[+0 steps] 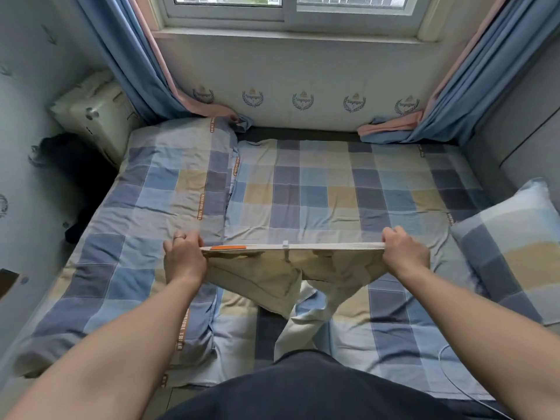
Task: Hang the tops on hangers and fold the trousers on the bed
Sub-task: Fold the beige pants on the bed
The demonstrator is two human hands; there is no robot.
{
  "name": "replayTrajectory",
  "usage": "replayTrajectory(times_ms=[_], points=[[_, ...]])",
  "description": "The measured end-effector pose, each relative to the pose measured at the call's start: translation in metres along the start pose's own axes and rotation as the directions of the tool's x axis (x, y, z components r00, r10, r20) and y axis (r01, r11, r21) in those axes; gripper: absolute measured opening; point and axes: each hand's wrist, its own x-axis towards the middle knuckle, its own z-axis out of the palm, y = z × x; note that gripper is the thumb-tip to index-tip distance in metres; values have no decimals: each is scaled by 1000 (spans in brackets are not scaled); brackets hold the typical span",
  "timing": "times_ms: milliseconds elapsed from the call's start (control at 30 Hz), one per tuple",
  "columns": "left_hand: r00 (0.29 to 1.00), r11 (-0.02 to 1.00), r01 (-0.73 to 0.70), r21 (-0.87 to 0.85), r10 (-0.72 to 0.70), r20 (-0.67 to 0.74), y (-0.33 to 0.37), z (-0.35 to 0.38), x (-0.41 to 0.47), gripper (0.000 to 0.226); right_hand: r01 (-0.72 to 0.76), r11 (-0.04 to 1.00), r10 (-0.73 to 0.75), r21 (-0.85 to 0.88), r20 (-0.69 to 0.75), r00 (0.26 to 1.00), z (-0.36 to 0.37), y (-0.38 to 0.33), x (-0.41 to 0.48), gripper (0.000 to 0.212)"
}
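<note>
Head cam shows the left hand [183, 256] and right hand [403, 253] each pinching an end of the beige trousers [272, 274] waistband, taut above the checked bed [303, 189]; legs dangle twisted, so they'll probably land creased.

Soft, even daylight comes in from the white-framed sliding window [291, 10] at the top and lights the blue, grey and yellow checked bed cover [318, 189] brightly without glare, so shadows are faint, the plainest being a dim patch under the hanging pale beige trousers [266, 277]. The dark corner [75, 177] left of the bed is nearly black and shows no detail. The wide-angle lens bows the blue curtains [472, 86] and the walls at the edges, and fine detail looks slightly soft and smeared throughout.
</note>
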Motion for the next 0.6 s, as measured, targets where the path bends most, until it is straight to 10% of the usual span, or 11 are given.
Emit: replayTrajectory(times_ms=[200,333,600], points=[[942,932,333,-142,-323,92,-35,7,-2,19,-228,959,215,166,96,972,4,18,6,21],[783,728,620,-294,-549,292,-50,17,-5,18,-361,881,306,305,214,928,10,25,2,21],[416,85,886,-456,-583,698,-50,7,-8,12,-810,14,372,586,749,548,18,30,1,34]])
